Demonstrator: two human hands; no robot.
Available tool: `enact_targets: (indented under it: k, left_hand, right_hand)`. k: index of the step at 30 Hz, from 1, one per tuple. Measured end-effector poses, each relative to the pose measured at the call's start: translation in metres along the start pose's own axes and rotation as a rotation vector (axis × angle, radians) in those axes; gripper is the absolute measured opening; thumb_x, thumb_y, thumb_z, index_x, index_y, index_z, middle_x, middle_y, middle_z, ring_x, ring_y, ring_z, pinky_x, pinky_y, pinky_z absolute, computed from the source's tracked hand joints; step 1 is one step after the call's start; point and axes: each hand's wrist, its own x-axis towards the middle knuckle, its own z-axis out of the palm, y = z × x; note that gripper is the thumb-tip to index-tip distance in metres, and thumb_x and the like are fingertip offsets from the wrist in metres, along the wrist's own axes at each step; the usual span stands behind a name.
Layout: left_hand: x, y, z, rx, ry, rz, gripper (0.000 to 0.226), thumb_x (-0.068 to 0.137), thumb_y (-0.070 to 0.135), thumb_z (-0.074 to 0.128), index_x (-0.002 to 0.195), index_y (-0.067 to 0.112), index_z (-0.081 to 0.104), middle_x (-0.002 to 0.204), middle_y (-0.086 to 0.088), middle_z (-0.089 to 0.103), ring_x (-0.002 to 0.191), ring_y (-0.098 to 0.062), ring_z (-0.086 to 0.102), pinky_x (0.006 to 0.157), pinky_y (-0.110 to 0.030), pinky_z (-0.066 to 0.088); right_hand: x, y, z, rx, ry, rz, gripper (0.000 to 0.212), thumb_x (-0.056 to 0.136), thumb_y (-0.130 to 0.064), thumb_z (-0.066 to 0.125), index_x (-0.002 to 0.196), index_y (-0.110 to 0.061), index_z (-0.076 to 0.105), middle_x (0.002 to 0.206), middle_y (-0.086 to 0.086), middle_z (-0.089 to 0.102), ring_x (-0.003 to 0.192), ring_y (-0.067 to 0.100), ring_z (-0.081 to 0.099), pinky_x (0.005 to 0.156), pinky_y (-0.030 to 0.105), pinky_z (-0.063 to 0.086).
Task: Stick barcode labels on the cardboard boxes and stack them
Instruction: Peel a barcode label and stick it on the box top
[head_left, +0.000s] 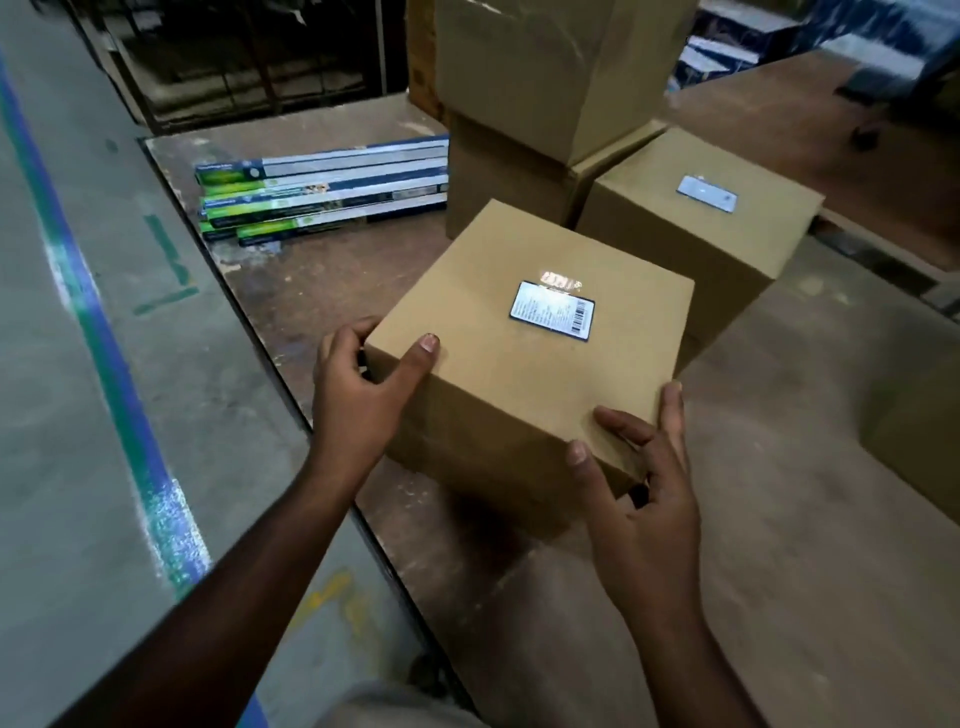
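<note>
A plain cardboard box (519, 374) is held above the brown platform, with a white barcode label (552, 310) stuck on its top face. My left hand (358, 389) grips the box's near left corner, thumb on top and fingers round the side. My right hand (639, 483) grips the near right corner, thumb against the front face and fingers on the right side. Behind it to the right stands a second cardboard box (696, 234), which carries its own barcode label (707, 193) on top.
Two larger cardboard boxes (545, 78) are stacked at the back. A pile of long flat blue-and-green packs (322, 192) lies at the back left of the platform (322, 291). The grey floor with a blue-green stripe (104, 338) runs along the left. Another box edge (919, 441) shows at right.
</note>
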Motion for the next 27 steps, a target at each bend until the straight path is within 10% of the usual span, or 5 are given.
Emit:
enact_targets:
  k: [9, 17, 20, 27]
  left_hand:
    - [-0.126, 0.039, 0.078, -0.040, -0.312, 0.054, 0.069, 0.067, 0.077, 0.074, 0.122, 0.036, 0.058, 0.127, 0.012, 0.056, 0.113, -0.004, 0.059, 0.087, -0.030, 0.058]
    - [-0.216, 0.070, 0.168, -0.089, -0.635, 0.119, 0.055, 0.085, 0.040, 0.077, 0.135, 0.028, 0.056, 0.135, 0.006, 0.060, 0.114, 0.004, 0.060, 0.085, -0.013, 0.056]
    - [-0.217, 0.082, 0.202, -0.020, -0.639, 0.239, 0.050, 0.097, 0.042, 0.067, 0.142, 0.029, 0.051, 0.143, 0.005, 0.052, 0.123, -0.001, 0.055, 0.104, -0.035, 0.053]
    - [-0.232, 0.120, 0.236, 0.104, -0.792, 0.483, 0.082, 0.081, 0.077, 0.049, 0.145, 0.027, 0.052, 0.166, 0.010, 0.028, 0.157, -0.008, 0.007, 0.130, -0.045, 0.001]
  right_hand:
    - [-0.070, 0.033, -0.137, -0.055, 0.251, 0.073, 0.017, 0.091, -0.021, 0.077, 0.102, -0.033, 0.073, 0.168, -0.024, 0.025, 0.136, -0.030, 0.024, 0.097, 0.012, 0.040]
    - [-0.149, 0.066, -0.228, -0.035, 0.619, 0.176, 0.022, 0.090, -0.020, 0.078, 0.100, -0.038, 0.075, 0.164, -0.034, 0.026, 0.149, -0.004, 0.034, 0.109, 0.041, 0.051]
    - [-0.170, 0.063, -0.224, -0.087, 0.709, 0.113, 0.026, 0.087, -0.038, 0.077, 0.112, -0.036, 0.070, 0.164, -0.028, 0.033, 0.148, 0.007, 0.041, 0.103, 0.043, 0.052]
    - [-0.147, 0.063, -0.265, -0.170, 0.787, 0.005, 0.026, 0.089, -0.038, 0.066, 0.115, -0.036, 0.067, 0.145, -0.022, 0.054, 0.137, 0.013, 0.049, 0.102, 0.055, 0.050]
